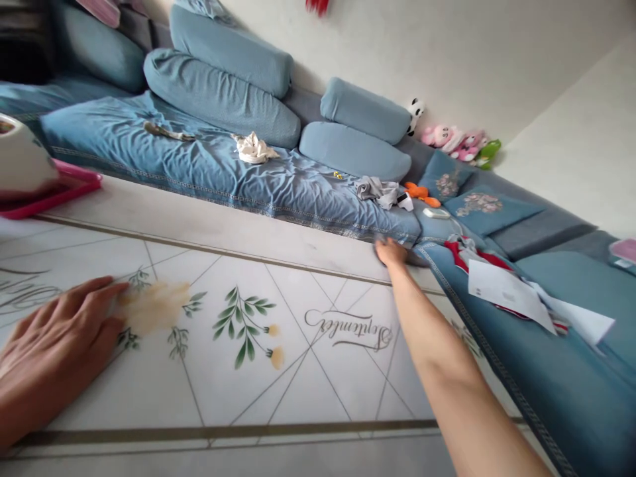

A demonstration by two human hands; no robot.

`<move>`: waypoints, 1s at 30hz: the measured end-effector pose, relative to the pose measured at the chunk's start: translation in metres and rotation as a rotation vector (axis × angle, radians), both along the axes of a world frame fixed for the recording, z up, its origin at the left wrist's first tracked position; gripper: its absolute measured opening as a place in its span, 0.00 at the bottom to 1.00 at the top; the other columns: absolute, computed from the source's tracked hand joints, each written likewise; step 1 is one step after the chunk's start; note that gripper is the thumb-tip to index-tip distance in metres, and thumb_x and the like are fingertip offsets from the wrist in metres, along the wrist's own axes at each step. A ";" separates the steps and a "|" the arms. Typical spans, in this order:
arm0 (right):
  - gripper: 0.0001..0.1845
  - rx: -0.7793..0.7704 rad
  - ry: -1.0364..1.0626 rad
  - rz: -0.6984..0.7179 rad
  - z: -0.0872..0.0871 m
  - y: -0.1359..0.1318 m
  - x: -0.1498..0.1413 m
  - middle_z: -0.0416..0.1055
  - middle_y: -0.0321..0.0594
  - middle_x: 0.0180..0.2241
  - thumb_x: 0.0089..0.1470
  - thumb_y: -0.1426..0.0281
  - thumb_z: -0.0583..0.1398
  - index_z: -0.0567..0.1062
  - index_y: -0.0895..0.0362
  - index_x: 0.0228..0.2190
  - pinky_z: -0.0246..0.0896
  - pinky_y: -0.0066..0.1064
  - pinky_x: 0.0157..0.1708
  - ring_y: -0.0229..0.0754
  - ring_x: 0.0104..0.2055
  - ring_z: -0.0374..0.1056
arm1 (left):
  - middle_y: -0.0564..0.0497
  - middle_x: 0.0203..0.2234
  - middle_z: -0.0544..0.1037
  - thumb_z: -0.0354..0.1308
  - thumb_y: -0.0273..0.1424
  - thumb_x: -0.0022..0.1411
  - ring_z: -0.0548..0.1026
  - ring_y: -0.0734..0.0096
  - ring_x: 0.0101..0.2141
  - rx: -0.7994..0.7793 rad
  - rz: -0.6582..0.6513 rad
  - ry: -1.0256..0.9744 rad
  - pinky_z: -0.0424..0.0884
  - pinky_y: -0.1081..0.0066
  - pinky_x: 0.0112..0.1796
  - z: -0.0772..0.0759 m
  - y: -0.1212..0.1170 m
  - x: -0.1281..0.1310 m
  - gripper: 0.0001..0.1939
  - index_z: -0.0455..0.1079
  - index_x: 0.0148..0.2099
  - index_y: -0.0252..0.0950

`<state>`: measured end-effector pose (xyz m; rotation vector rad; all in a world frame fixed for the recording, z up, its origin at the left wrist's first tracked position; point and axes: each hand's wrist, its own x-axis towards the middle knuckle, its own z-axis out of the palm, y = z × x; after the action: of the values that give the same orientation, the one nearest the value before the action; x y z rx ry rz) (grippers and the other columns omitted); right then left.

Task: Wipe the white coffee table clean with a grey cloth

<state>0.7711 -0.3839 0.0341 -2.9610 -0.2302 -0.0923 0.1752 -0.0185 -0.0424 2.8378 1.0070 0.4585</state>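
Observation:
My left hand (pixel 64 338) lies palm down on the white table cover (pixel 298 384), fingers stretched out beside a printed yellow flower. It holds nothing. My right arm reaches across the table, and my right hand (pixel 391 252) is at the far edge, close to the blue sofa. Its fingers are curled and partly blurred. Something dark grey shows at the fingertips, too small and smeared to name. The cover carries printed leaves, thin lines and the word September, seen upside down.
A pink tray (pixel 79 189) with a white container (pixel 22 159) stands at the table's left. On the blue sofa (pixel 209 159) lie a white cloth (pixel 253 148), grey clothing (pixel 375 191) and an orange toy (pixel 421 194). Papers (pixel 509 295) rest on the right-hand seat, beside the table edge.

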 end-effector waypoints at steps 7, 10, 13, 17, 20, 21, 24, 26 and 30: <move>0.24 0.130 -0.092 0.671 -0.010 0.190 -0.165 0.62 0.53 0.76 0.80 0.68 0.55 0.77 0.58 0.69 0.45 0.47 0.79 0.54 0.78 0.53 | 0.33 0.72 0.72 0.43 0.43 0.72 0.73 0.37 0.67 -0.057 0.026 0.021 0.67 0.39 0.69 0.031 -0.017 0.014 0.36 0.65 0.75 0.36; 0.23 0.137 -0.125 0.819 0.000 0.178 -0.242 0.64 0.56 0.74 0.80 0.69 0.55 0.77 0.60 0.68 0.48 0.47 0.79 0.55 0.77 0.55 | 0.30 0.73 0.72 0.45 0.41 0.70 0.73 0.36 0.68 -0.099 0.031 0.022 0.66 0.41 0.69 0.049 -0.026 0.020 0.36 0.67 0.73 0.32; 0.22 0.124 -0.152 0.932 0.000 0.115 -0.316 0.69 0.49 0.72 0.81 0.64 0.57 0.79 0.55 0.67 0.57 0.45 0.76 0.54 0.74 0.59 | 0.29 0.75 0.70 0.45 0.39 0.70 0.71 0.36 0.71 -0.104 0.040 0.051 0.64 0.43 0.71 0.061 -0.035 0.022 0.37 0.66 0.75 0.27; 0.21 0.188 -0.189 1.017 -0.031 -0.027 -0.407 0.68 0.40 0.72 0.80 0.56 0.60 0.79 0.44 0.67 0.62 0.47 0.74 0.53 0.72 0.60 | 0.29 0.76 0.68 0.47 0.35 0.68 0.69 0.41 0.73 -0.059 0.032 0.128 0.62 0.49 0.73 0.061 -0.037 0.021 0.39 0.64 0.76 0.23; 0.22 0.267 -0.179 0.888 -0.055 -0.157 -0.441 0.70 0.39 0.69 0.74 0.55 0.67 0.79 0.39 0.65 0.66 0.52 0.71 0.57 0.70 0.63 | 0.31 0.77 0.67 0.48 0.35 0.67 0.68 0.46 0.74 -0.007 0.020 0.164 0.59 0.54 0.74 0.052 -0.031 0.020 0.40 0.62 0.77 0.25; 0.22 0.254 -0.179 0.798 -0.057 -0.199 -0.441 0.71 0.41 0.67 0.72 0.57 0.68 0.80 0.40 0.64 0.68 0.53 0.70 0.57 0.68 0.65 | 0.32 0.77 0.68 0.48 0.36 0.67 0.68 0.47 0.74 0.006 0.015 0.163 0.59 0.55 0.73 0.049 -0.030 0.020 0.40 0.62 0.78 0.26; 0.17 0.094 -0.167 0.382 -0.040 -0.295 -0.405 0.74 0.48 0.61 0.72 0.62 0.65 0.83 0.46 0.59 0.72 0.51 0.65 0.57 0.62 0.71 | 0.34 0.74 0.73 0.44 0.40 0.70 0.71 0.47 0.69 0.015 0.020 0.173 0.64 0.52 0.70 0.053 -0.032 0.020 0.36 0.64 0.75 0.32; 0.18 -0.011 -0.164 0.085 -0.017 -0.319 -0.362 0.75 0.55 0.58 0.74 0.63 0.62 0.83 0.54 0.59 0.71 0.52 0.63 0.60 0.59 0.73 | 0.35 0.71 0.75 0.40 0.42 0.73 0.73 0.46 0.67 -0.002 0.034 0.191 0.67 0.51 0.67 0.064 -0.039 0.020 0.33 0.67 0.70 0.34; 0.22 -0.038 -0.192 -0.171 0.011 -0.265 -0.298 0.73 0.71 0.56 0.77 0.66 0.56 0.80 0.69 0.60 0.71 0.56 0.58 0.68 0.59 0.72 | 0.33 0.69 0.76 0.37 0.44 0.73 0.74 0.44 0.65 -0.024 0.015 0.200 0.68 0.51 0.64 0.081 -0.052 0.019 0.32 0.70 0.65 0.33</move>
<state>0.4733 -0.6492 0.0452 -3.0043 -0.0020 -0.3989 0.1939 -0.0703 0.0384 2.9012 1.0582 0.1651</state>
